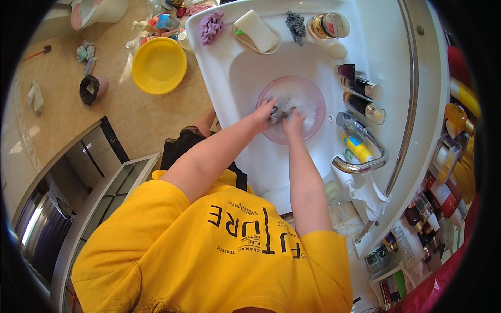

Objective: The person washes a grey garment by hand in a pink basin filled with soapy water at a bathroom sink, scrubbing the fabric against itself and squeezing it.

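Note:
A pink translucent basin full of sudsy water sits inside the white sink. Both my hands are down in it, close together. My left hand comes in from the left, its fingers closed on a dark grey wet cloth. My right hand grips the same cloth from the near right side, with its fingertips partly sunk in the foam. How much of the cloth lies under the suds is hidden, and its exact kind does not show.
Along the sink's far edge are a purple cloth, a white soap bar on a dish, a grey scouring pad and jars. Bottles and a chrome faucet line the right. A yellow basin lies left.

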`<state>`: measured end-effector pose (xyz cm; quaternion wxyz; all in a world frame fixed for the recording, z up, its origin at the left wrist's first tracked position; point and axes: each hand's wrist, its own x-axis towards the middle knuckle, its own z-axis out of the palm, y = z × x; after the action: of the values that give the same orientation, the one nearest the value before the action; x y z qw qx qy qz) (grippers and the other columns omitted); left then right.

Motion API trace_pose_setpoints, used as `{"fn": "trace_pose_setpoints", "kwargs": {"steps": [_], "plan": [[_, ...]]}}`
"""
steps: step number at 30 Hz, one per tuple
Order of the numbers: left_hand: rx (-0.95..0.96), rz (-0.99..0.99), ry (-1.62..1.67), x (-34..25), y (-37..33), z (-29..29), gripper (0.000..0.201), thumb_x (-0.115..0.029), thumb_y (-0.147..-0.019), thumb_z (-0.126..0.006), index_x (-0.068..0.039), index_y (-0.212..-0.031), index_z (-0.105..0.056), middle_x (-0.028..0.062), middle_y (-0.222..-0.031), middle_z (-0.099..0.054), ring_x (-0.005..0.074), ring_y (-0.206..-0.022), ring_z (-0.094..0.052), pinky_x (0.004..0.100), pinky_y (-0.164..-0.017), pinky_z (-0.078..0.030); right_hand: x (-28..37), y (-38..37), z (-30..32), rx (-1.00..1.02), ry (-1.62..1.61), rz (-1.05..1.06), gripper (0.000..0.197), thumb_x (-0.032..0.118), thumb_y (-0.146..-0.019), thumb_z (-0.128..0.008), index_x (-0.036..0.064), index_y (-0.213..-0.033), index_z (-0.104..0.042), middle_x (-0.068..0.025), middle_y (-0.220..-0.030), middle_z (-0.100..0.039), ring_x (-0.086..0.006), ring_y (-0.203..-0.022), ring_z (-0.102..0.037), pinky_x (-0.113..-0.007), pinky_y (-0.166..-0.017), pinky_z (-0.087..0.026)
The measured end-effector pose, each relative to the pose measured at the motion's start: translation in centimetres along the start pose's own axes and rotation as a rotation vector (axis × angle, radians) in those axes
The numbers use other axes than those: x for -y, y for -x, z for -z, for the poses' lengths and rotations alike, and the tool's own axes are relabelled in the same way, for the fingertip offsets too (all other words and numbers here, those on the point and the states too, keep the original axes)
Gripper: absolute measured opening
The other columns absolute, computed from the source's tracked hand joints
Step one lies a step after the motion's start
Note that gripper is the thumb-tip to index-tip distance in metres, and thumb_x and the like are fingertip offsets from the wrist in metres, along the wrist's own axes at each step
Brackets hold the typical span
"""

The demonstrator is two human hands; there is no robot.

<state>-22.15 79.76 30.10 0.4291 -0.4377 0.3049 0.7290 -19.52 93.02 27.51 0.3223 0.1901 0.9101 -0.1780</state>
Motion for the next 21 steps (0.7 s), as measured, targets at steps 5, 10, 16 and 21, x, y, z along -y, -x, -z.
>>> {"fn": "trace_pose_setpoints", "kwargs": {"steps": [5,10,16,21], "plan": [[-0.153,0.141,-0.080,-1.4,2.0,-1.9,0.058,-0.049,-0.081,-0.042,-0.017,-0.126,-0.023,0.0088,-0.123,-0.037,0.0252,-0.110,-0.039,0.0442,-0.088,-0.033,0.8,-1.6,-0.6,0.003,-0.572,0.049,0.037,0.028,-0.072,-0.059,0.0057,-0.099,-0.050,-0.0207,-0.096,-0.053,-0.0311,-0.092,-0.052,-0.038,-0.077,-0.041],[0.072,0.083,0.061,-2.1,1.5,-0.1,0.049,-0.049,-0.081,-0.042,-0.013,-0.114,-0.042,0.0099,-0.111,-0.048,0.0240,-0.100,-0.046,0.0412,-0.082,-0.038,8.0,6.5,3.6,-0.162,-0.667,0.287,0.024,0.026,-0.074,-0.058,0.0047,-0.082,-0.051,-0.0120,-0.083,-0.057,-0.0264,-0.076,-0.055,-0.036,-0.066,-0.042],[0.197,0.067,0.009,-1.7,0.1,0.2,0.044,-0.047,-0.082,-0.042,-0.011,-0.106,-0.048,0.0096,-0.102,-0.051,0.0233,-0.091,-0.050,0.0396,-0.075,-0.041,10.7,10.5,5.2,-0.384,-0.527,0.320,0.022,0.024,-0.076,-0.056,0.0035,-0.076,-0.048,-0.0131,-0.071,-0.054,-0.0325,-0.067,-0.051,-0.040,-0.059,-0.041],[0.094,-0.022,-0.099,-1.2,1.0,-1.2,0.041,-0.045,-0.082,-0.043,-0.009,-0.099,-0.052,0.0094,-0.094,-0.054,0.0227,-0.084,-0.053,0.0382,-0.070,-0.043,9.4,8.1,5.4,-0.450,-0.518,0.274,0.023,0.027,-0.077,-0.053,0.0037,-0.077,-0.050,-0.0147,-0.072,-0.057,-0.0345,-0.068,-0.053,-0.041,-0.059,-0.041]]}}
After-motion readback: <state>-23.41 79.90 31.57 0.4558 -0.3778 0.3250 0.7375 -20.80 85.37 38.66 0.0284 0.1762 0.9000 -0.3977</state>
